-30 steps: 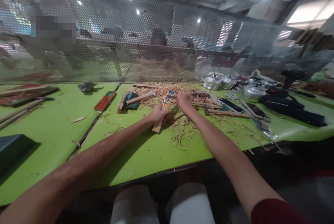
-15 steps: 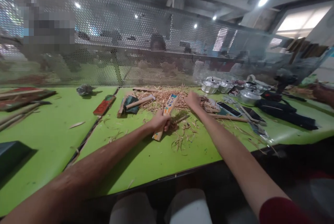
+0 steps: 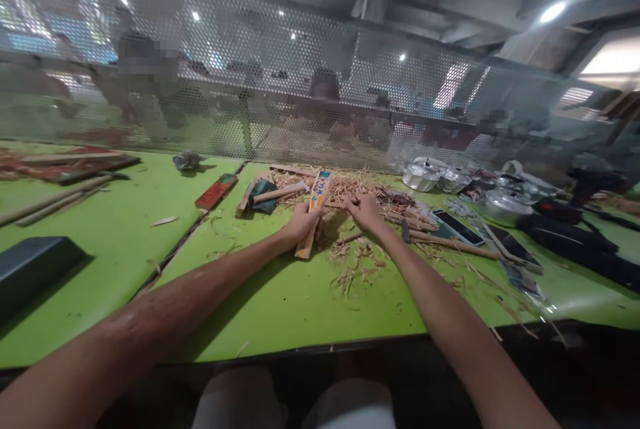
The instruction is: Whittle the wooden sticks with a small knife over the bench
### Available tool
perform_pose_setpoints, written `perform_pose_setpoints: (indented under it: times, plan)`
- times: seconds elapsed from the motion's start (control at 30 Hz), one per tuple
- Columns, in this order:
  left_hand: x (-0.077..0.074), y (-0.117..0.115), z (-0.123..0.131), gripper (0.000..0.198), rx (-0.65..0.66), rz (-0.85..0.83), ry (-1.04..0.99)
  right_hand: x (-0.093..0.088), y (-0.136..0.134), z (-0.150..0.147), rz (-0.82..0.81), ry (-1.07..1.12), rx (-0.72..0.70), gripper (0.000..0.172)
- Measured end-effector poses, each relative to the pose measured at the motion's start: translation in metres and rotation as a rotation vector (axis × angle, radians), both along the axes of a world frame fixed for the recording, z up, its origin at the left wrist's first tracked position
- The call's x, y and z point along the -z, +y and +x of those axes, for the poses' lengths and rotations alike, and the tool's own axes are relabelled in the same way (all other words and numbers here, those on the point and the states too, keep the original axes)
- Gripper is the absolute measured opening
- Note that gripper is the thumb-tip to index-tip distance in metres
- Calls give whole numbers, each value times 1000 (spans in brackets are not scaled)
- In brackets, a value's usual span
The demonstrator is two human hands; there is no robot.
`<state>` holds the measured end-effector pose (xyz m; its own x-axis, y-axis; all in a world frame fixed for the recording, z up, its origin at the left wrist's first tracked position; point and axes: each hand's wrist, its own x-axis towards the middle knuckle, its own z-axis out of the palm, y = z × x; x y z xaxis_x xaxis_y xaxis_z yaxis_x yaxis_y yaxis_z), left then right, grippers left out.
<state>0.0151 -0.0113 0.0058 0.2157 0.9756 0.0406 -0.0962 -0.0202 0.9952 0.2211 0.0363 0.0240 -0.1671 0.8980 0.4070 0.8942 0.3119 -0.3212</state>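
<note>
My left hand (image 3: 303,223) is wrapped round a flat wooden strip (image 3: 320,190) painted with blue and orange patterns, which stands tilted above the green table. To its right, my right hand (image 3: 367,214) is closed with its fingertips pinched together in front of the wood shavings (image 3: 357,189). Something thin and pale seems to run between its fingertips and the strip, but I cannot make out what it is. Curled shavings (image 3: 353,275) also lie loose below both hands. Just left of the strip, a wooden stick (image 3: 280,192) rests across a dark green piece (image 3: 264,197).
A red painted block (image 3: 217,191) lies by the gap in the green table (image 3: 280,309). Foil containers (image 3: 425,175), a phone (image 3: 457,226) and a black bag (image 3: 575,242) are at the right. A dark box (image 3: 37,269) sits left. A perforated screen (image 3: 280,109) stands behind.
My right hand has come back from the shavings toward the painted strip, its fingers now pinched. My left hand keeps its hold on the strip. The view has shifted left.
</note>
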Motion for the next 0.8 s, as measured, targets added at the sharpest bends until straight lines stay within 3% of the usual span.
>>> perform_pose_setpoints:
  times: [0.13, 0.33, 0.8]
  plan:
    - [6, 4, 0, 25, -35, -45, -41, 0, -6, -11, -49, 22, -71, 47]
    - [1, 1, -1, 21, -25, -114, -4, -2, -8, -15, -110, 15, -105, 42]
    - [7, 4, -4, 20, 49, -77, 31, -2, -15, -19, -164, 62, -133, 40]
